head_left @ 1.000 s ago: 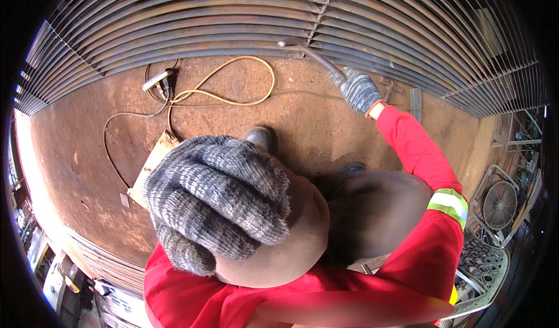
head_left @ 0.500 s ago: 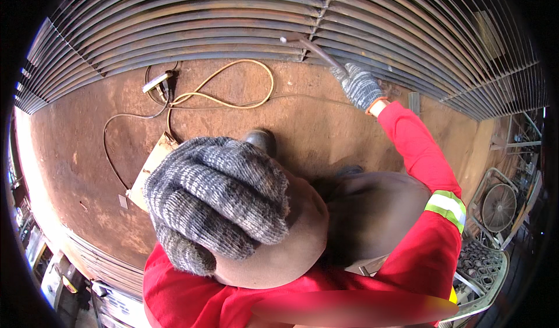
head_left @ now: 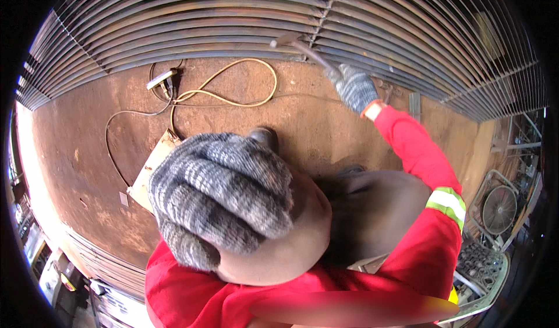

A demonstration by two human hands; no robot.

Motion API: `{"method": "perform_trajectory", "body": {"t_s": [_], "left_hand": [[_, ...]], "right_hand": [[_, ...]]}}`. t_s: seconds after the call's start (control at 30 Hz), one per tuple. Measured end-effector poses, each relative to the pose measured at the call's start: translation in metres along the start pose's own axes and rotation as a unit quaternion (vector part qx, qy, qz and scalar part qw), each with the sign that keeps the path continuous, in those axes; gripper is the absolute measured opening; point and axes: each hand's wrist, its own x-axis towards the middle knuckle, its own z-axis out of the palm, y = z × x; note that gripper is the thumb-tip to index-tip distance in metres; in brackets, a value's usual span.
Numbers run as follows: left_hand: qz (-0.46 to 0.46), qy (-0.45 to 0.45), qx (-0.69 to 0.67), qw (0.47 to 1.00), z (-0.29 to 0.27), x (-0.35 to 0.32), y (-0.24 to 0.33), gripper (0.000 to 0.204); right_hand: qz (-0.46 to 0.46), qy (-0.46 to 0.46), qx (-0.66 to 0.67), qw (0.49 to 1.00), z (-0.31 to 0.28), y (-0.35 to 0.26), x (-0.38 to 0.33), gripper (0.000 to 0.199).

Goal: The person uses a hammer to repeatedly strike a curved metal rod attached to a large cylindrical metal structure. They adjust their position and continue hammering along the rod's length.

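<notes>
My right hand (head_left: 354, 89), in a grey knit glove, is closed around the handle of a hammer (head_left: 311, 54). The narrow, slightly blurred hammer head is at the near edge of a large metal grille (head_left: 192, 28), close to a crossbar; whether it touches the bars I cannot tell. My left hand (head_left: 221, 197), in the same kind of glove, lies over my bent left knee (head_left: 291, 258) close to the camera. Its fingers curve loosely across the brown cloth, with no tool in them. The palm is hidden.
A tan cable (head_left: 273, 83) loops over the brown floor (head_left: 314, 124) to a small white-topped device (head_left: 162, 80). Beside my left hand lies a pale, flat box-like piece (head_left: 154, 165). A fan-like wheel (head_left: 499, 208) and a grey patterned chair (head_left: 483, 270) stand at the right.
My right hand and the hammer have shifted slightly left, the hammer head also a little lower in view. My left hand stays over the knee.
</notes>
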Motion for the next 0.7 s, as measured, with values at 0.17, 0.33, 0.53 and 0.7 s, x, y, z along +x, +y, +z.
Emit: {"method": "perform_trajectory", "body": {"t_s": [0.17, 0.33, 0.53, 0.7], "left_hand": [[-0.009, 0.012, -0.006, 1.000, 0.006, 0.000, 0.000, 0.037], [-0.009, -0.019, -0.012, 1.000, -0.015, 0.006, 0.006, 0.037], [-0.078, -0.011, 0.043, 0.996, -0.011, -0.002, 0.008, 0.035], [-0.154, 0.036, 0.045, 0.986, -0.039, -0.028, 0.008, 0.032]], "right_hand": [[-0.046, 0.035, 0.024, 0.998, 0.021, 0.034, -0.004, 0.051], [-0.039, -0.009, 0.005, 0.999, 0.017, 0.037, 0.008, 0.046], [0.018, -0.029, 0.048, 0.998, 0.003, 0.023, -0.046, 0.037], [-0.146, -0.077, 0.013, 0.986, 0.034, 0.007, -0.040, 0.037]]}}
